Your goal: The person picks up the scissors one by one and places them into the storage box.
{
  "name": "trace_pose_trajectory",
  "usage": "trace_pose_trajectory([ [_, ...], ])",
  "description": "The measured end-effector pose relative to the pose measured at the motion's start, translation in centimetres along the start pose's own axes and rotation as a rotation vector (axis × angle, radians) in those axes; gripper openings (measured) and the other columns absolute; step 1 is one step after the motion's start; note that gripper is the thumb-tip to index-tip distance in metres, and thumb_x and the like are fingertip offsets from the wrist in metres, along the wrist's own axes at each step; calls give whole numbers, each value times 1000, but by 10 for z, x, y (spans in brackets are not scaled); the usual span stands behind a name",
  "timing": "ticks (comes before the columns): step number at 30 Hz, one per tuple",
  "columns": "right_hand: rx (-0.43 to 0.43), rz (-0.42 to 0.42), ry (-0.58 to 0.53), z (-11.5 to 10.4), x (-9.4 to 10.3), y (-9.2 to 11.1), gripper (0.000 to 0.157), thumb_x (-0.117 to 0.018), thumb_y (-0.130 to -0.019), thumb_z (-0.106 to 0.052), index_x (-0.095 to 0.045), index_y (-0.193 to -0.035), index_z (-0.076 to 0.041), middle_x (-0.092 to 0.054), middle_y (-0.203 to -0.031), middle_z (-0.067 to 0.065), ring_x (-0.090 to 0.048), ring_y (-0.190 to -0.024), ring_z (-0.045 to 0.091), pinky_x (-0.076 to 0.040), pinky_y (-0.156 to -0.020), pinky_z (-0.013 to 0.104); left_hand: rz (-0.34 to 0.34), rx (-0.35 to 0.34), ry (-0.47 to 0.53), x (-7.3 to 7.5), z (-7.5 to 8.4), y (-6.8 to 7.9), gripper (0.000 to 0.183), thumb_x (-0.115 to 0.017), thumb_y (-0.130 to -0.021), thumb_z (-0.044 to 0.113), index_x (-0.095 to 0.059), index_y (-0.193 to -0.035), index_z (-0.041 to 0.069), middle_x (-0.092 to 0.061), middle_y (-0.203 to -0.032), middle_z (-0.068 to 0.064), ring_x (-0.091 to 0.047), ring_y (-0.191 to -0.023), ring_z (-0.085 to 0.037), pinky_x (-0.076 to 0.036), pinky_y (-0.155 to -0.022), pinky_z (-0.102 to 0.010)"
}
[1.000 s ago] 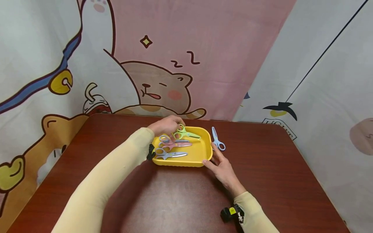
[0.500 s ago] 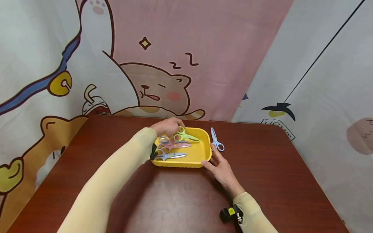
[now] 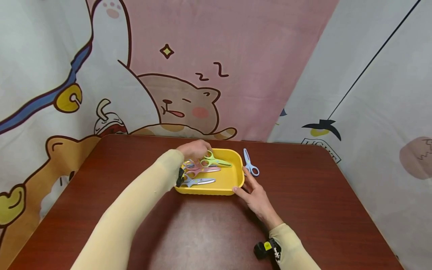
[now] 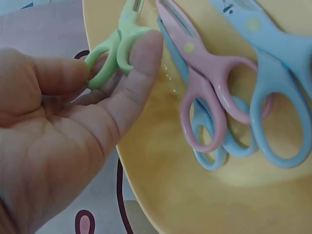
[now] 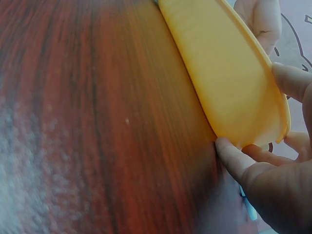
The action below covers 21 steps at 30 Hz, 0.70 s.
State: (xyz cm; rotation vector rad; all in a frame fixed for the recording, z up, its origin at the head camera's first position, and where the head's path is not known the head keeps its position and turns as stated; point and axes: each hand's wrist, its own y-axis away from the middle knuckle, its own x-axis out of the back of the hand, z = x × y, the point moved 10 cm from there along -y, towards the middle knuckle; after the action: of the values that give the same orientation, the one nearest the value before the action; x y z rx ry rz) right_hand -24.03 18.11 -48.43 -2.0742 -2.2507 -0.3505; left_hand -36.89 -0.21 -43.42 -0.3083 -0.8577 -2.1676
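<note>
In the head view a yellow tray (image 3: 232,174) stands toward the far side of the table. My left hand (image 3: 194,150) reaches over its far left part and pinches green scissors (image 4: 118,48) by the handle loops, thumb on one side and fingers on the other. Pink scissors (image 4: 199,73) lie in the tray across a blue pair, and larger-looking blue scissors (image 4: 278,68) lie beside them. At the tray's near right corner my right hand (image 3: 257,198) holds the end, thumb at the rim and fingers along the outer wall.
Another pair of blue scissors (image 3: 250,164) lies on the table just right of the tray, close to my right fingertips. The dark red wooden table (image 3: 202,232) ends at a cartoon-printed cloth (image 3: 263,75) behind it.
My left hand has lowered slightly toward the near side with the green scissors, which now lie flatter over the tray. The right hand stays at the tray's corner.
</note>
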Motion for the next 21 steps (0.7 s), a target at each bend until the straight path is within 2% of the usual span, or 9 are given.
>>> trace_pose_trajectory([
  [6, 0, -1, -5, 0, -1, 0, 87, -73, -97, -12, -22, -166, -25, -39, -161, 20, -43, -146, 33, -51, -104, 34, -18, 23, 11, -5, 0, -1, 59, -27, -97, -8, -45, -152, -1, -53, -149, -22, -68, -101, -30, -60, -91, -43],
  [15, 3, 6, 5, -1, 0, 1, 86, -73, -97, -13, -23, -166, -25, -38, -162, 20, -43, -146, 34, -50, -105, 35, -16, 6, -108, -5, 2, 0, 58, -30, -95, -7, -49, -149, -1, -53, -149, -19, -67, -108, -30, -58, -95, -42],
  [18, 7, 6, 10, 0, 0, 1, 86, -73, -98, -14, -22, -166, -24, -37, -162, 21, -42, -146, 35, -50, -105, 35, -21, -14, -225, -5, 5, 1, 55, -36, -97, -5, -51, -149, 0, -53, -150, -17, -61, -115, -25, -57, -97, -38],
  [21, 9, 4, 8, 0, 0, 1, 86, -72, -98, -14, -22, -166, -24, -37, -163, 20, -42, -146, 35, -51, -104, 34, -16, -60, -445, -4, 13, 4, 49, -46, -98, -2, -54, -147, 1, -54, -149, -14, -54, -124, -22, -52, -103, -34],
])
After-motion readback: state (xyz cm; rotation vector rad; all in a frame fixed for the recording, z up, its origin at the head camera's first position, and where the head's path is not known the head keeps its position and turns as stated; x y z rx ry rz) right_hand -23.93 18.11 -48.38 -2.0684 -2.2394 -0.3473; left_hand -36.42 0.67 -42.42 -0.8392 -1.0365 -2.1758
